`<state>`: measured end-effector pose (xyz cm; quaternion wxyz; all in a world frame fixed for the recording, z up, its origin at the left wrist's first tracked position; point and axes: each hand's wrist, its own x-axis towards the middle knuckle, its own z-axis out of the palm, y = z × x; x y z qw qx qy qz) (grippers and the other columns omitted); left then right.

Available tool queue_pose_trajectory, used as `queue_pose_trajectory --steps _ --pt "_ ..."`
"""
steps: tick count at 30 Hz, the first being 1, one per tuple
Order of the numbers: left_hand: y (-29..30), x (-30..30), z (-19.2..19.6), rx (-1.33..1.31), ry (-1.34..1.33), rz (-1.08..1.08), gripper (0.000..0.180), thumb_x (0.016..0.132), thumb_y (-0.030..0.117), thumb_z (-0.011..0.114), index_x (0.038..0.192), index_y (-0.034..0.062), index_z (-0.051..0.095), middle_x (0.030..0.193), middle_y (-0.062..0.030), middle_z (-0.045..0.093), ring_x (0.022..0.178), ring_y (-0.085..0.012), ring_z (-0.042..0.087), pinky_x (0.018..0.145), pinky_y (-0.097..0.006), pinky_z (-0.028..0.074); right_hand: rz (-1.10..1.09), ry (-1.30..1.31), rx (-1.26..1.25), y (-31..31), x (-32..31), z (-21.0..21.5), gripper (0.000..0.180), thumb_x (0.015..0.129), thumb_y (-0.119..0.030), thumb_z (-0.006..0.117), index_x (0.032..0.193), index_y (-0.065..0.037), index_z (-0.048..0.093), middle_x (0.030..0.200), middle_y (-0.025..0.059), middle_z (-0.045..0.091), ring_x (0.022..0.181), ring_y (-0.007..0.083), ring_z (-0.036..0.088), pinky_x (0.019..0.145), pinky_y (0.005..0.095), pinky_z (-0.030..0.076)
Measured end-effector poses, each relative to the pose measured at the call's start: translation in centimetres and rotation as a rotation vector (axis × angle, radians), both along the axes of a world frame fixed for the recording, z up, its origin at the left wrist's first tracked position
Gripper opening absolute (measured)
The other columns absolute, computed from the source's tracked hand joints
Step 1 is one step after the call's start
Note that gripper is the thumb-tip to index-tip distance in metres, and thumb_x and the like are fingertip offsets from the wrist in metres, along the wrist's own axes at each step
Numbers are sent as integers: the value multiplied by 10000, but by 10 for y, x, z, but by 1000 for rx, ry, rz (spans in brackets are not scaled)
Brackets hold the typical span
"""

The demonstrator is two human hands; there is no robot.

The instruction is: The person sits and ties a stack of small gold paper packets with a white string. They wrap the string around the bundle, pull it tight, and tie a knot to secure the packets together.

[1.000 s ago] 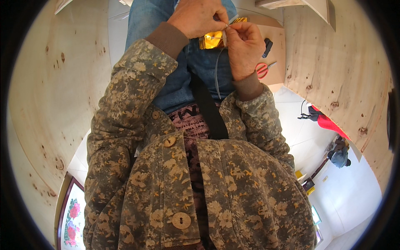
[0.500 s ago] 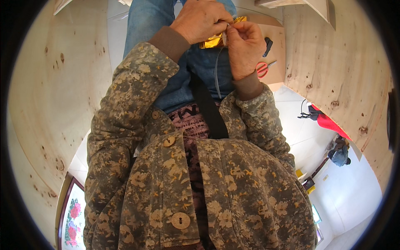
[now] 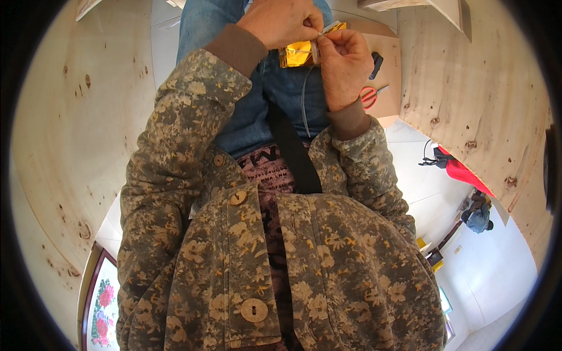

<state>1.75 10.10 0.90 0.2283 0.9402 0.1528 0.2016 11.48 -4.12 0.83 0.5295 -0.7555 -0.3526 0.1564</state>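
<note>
A bundle of shiny gold foil sheets point(image 3: 297, 54) lies by my thighs, just beneath my hands, with a thin pale strip round it. The strip's loose tail point(image 3: 304, 105) hangs down over my jeans from beside the bundle. My left hand point(image 3: 281, 22) is closed, fingertips pinched on the strip at the bundle's far side. Facing it, my right hand point(image 3: 346, 65) pinches the strip between thumb and forefinger. The fingertips of both hands nearly touch, and they hide most of the strip there.
Right of my right hand, red-handled scissors point(image 3: 369, 98) and a dark tool point(image 3: 376, 65) lie on brown cardboard point(image 3: 389, 76). Pale wooden panels stand at the left point(image 3: 88, 146) and right point(image 3: 462, 88). A red item point(image 3: 465, 175) sits beyond the right panel. Jeans point(image 3: 240, 123) cover my legs.
My left hand has shifted slightly up and to the left, uncovering more of the gold bundle. My right hand has barely moved.
</note>
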Motion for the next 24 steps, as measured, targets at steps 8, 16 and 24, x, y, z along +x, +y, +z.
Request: queue_pose_trajectory --steps 8,16,24 --pt "11 4 20 31 86 -76 121 711 312 746 740 195 741 795 -20 675 939 -251 596 934 -446 380 -26 9 55 1 1 -5 157 790 -37 773 886 -7 652 751 70 691 637 124 638 610 276 525" --pt "14 16 27 342 -37 -159 134 653 309 716 671 177 701 710 -22 624 825 -240 589 818 -383 401 23 -8 3 -2 1 -3 129 847 3 751 926 12 649 818 3 675 731 40 619 664 180 504" --pt "17 15 23 193 -15 -237 152 673 279 722 681 129 701 712 -81 639 760 -301 608 707 -418 447 -8 -53 25 0 0 -3 144 805 -24 758 904 -7 655 774 58 690 659 108 631 619 251 518"
